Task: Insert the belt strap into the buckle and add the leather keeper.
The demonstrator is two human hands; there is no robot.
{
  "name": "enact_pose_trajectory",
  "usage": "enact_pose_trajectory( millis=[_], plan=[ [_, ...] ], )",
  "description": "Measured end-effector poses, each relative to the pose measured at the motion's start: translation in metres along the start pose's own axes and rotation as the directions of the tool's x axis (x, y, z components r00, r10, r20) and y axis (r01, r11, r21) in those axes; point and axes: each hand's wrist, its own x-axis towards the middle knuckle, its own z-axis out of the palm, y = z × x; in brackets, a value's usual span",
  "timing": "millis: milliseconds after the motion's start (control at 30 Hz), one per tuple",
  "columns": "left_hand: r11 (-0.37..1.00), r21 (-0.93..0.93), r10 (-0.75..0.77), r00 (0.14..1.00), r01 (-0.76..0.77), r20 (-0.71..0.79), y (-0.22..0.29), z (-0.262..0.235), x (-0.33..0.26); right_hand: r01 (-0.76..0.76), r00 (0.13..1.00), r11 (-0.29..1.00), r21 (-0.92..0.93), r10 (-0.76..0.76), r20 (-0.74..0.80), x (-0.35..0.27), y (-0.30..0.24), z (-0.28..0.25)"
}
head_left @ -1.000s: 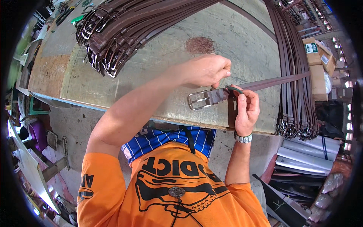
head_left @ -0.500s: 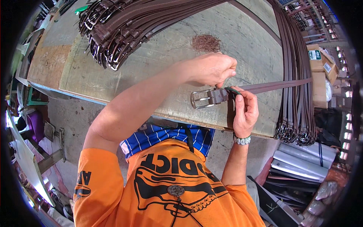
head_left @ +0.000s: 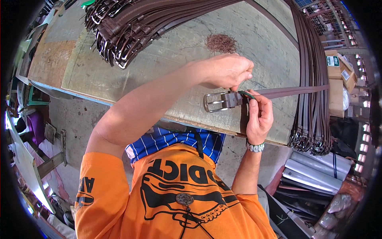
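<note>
A brown belt [head_left: 286, 92] with a silver buckle [head_left: 216, 102] lies across the table's near part, its buckle end pointing left. My right hand [head_left: 259, 119], with a watch on the wrist, pinches the belt just right of the buckle, thumb on the near side. A thin, curved green piece [head_left: 246, 94] shows by its fingertips; its kind is unclear. My left hand [head_left: 232, 71] reaches across from the left, closed in a pinch just above the belt beside the buckle. Whatever its fingers hold is hidden or too small to name.
A large bundle of brown buckled belts [head_left: 137, 30] lies at the far left of the table [head_left: 159, 75]. More belts [head_left: 308, 79] hang over its right edge. Brown thread scraps [head_left: 221, 42] sit beyond my left hand. Cardboard boxes [head_left: 338, 75] and silvery rolls [head_left: 314, 171] stand at right.
The view has shifted slightly. More of the green piece's curve shows by my right fingertips. Both hands keep nearly the same place at the belt.
</note>
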Motion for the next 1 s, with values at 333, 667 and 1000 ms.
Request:
enact_pose_trajectory(
  millis=[333,667,1000],
  plan=[
    [1.000,-0.014,-0.020,1.000,0.020,0.009,0.000,0.000,0.000,0.005,1.000,1.000,-0.012,-0.005,0.009,0.002,0.000,0.000],
    [0.990,0.137,0.099,0.834,-0.029,-0.542,-0.012,-0.038,0.000,-0.116,0.989,0.964,0.239,0.134,-0.061,0.002,0.006,-0.004],
    [0.932,0.350,0.149,0.779,0.096,-0.610,-0.035,-0.044,0.003,-0.147,0.973,0.870,0.471,0.213,-0.090,0.000,0.009,-0.010]
  ],
)
